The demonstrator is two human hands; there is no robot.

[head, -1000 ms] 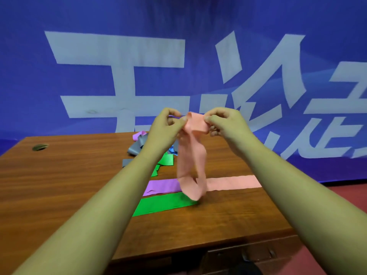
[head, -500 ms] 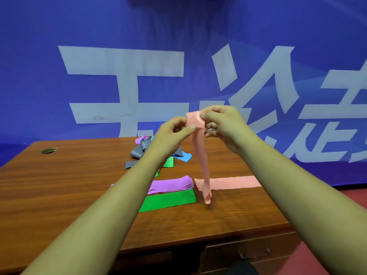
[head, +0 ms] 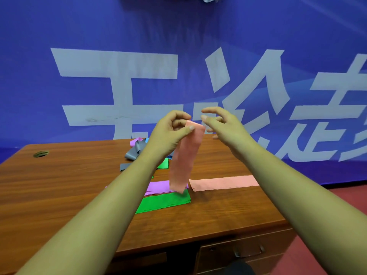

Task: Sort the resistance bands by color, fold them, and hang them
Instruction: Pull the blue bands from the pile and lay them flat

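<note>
A folded salmon-pink band (head: 185, 155) hangs straight down above the table, pinched at its top end by my left hand (head: 170, 132). My right hand (head: 220, 126) hovers just right of the band's top with fingers spread, holding nothing. On the wooden table (head: 59, 195) lie a second pink band (head: 224, 182) stretched flat, a folded purple band (head: 158, 186) and a folded green band (head: 164, 201). A loose heap of grey (head: 133, 153), green, blue and purple bands sits further back, partly hidden by my left arm.
A blue banner (head: 178, 56) with large white characters stands right behind the table. A round cable hole (head: 41, 153) is at the table's back left. A drawer with a handle (head: 248, 252) sits under the front right edge, red floor beyond.
My right hand let go of the pink band and opened. The band turned broadside and now hangs from my left hand alone. Both hands sit a little higher.
</note>
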